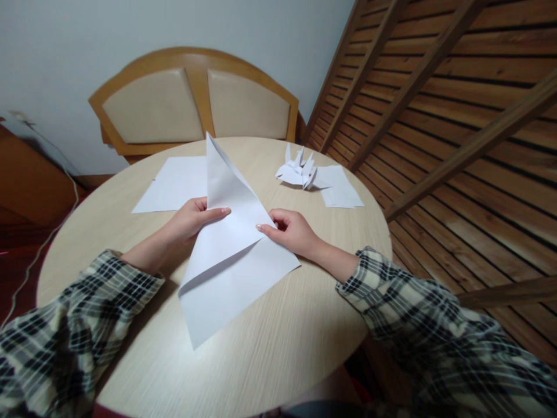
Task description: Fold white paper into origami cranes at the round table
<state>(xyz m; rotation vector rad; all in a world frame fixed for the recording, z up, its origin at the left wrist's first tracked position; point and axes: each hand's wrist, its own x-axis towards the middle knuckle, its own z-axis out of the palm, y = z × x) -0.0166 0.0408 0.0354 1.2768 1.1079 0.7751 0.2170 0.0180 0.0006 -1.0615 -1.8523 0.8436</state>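
A large white sheet of paper, partly folded over on itself, is held at a tilt above the round table. Its folded part rises to a point at the top, and a single-layer strip shows at the lower end. My left hand pinches the left edge, thumb on top and fingers behind the paper. On the right edge my right hand grips in the same way, its thumb near the end of the folded flap. The fingertips under the sheet are hidden.
Folded white paper figures stand at the table's far right, beside flat paper pieces. A stack of white paper lies at the far left. Behind the round table is a padded wooden headboard; wooden slats lean at the right.
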